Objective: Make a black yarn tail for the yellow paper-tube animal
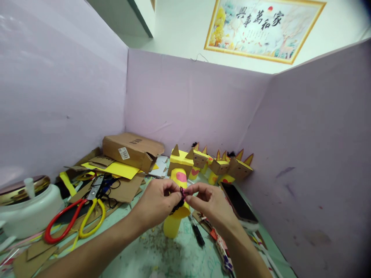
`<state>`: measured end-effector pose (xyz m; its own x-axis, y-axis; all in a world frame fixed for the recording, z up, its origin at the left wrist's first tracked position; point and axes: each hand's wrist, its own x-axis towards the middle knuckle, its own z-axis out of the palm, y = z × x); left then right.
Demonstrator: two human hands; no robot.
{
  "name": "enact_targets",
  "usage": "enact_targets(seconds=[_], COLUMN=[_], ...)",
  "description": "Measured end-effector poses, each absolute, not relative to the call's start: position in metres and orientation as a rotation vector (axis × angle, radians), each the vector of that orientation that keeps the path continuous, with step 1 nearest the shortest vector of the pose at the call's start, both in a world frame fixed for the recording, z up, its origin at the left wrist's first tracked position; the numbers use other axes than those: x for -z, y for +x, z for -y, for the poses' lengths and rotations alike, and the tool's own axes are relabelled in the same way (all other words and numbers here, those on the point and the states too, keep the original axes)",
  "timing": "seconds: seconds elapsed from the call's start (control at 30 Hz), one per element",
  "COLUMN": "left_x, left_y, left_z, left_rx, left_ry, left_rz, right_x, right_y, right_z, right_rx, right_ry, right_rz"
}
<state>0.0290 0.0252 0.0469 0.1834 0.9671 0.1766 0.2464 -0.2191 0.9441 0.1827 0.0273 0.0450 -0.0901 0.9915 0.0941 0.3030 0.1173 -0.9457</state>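
While both hands meet over the middle of the green table [162, 255], the left hand [158, 204] and the right hand [210, 202] each pinch an end of a short dark cord [180, 199] with a bit of pink on it, fingertips nearly touching. The cord hangs right in front of a yellow paper figure [176, 216] that stands upright on the table, a pink patch on its front and a boxy head with brown cardboard ears on top. The left hand's fingers curl in tight; the right hand's thumb and forefinger close on the cord's upper end.

Behind the figure, a row of similar yellow figures [220, 168] lines the back wall. To the right lies a phone [239, 204], dark screen up. Just beneath the right wrist sit a black pen [197, 231] and some patterned scraps [223, 247]. Over on the left, red and yellow scissors [75, 220] lie on cardboard pieces, with a brown box [131, 150] and yellow paper [116, 168] behind them, and a white pot [29, 210] sits at the far left edge. Pale purple walls [188, 104] close in the desk.
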Motion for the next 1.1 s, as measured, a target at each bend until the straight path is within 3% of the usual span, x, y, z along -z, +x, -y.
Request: enact_targets(seconds=[0.87, 1.1], left_x=[-0.057, -0.063], left_y=[0.019, 0.006], left_z=[-0.021, -0.016], left_rx=[-1.038, -0.734], left_ry=[1.797, 2.078], left_rz=[-1.146, -1.343], right_x=[-0.038, -0.039], right_y=[0.180, 0.180], right_z=[-0.027, -0.028], right_rx=[-1.013, -1.048], right_ry=[-1.188, -1.289], right_rz=[1.591, 1.525])
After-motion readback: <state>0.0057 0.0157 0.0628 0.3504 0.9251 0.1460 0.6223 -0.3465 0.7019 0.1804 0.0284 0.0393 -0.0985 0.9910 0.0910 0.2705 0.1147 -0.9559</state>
